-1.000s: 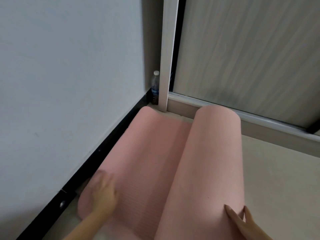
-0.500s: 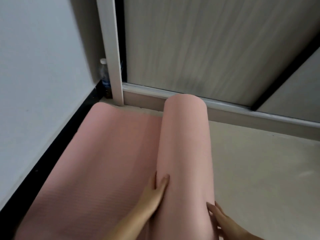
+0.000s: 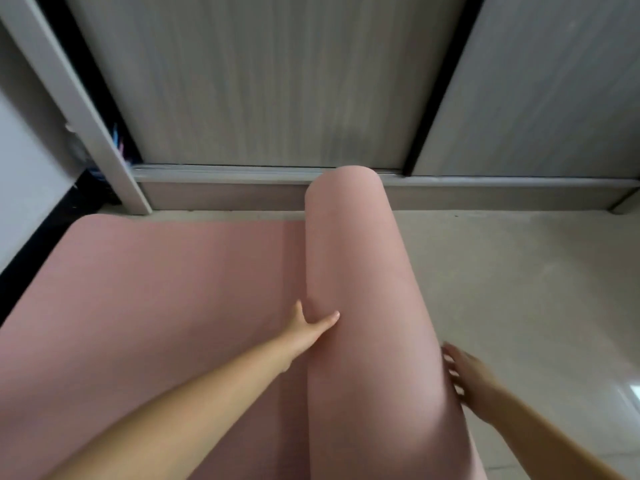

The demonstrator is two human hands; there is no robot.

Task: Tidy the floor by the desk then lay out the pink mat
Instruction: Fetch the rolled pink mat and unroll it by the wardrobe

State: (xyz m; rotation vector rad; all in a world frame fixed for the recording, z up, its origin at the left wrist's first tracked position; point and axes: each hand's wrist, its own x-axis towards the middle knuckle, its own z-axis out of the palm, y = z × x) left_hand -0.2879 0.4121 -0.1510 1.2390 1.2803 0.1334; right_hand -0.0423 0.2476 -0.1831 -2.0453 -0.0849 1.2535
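Rolled further from the wall, the pink mat (image 3: 166,306) lies about half flat on the floor (image 3: 519,289), left hand (image 3: 308,329) and right hand (image 3: 471,386) open-palmed against the remaining roll.

One pink mat (image 3: 156,306) is here, half flat on the floor (image 3: 519,289) and half in a single roll (image 3: 363,306) along the flat part's right edge. Two bare hands are at that roll: the left hand (image 3: 304,332) against its left side, the right hand (image 3: 467,382) just beside its right side. Beyond the roll's far end stand two sliding door panels (image 3: 259,81), with one pale upright frame post (image 3: 79,109) left of them.
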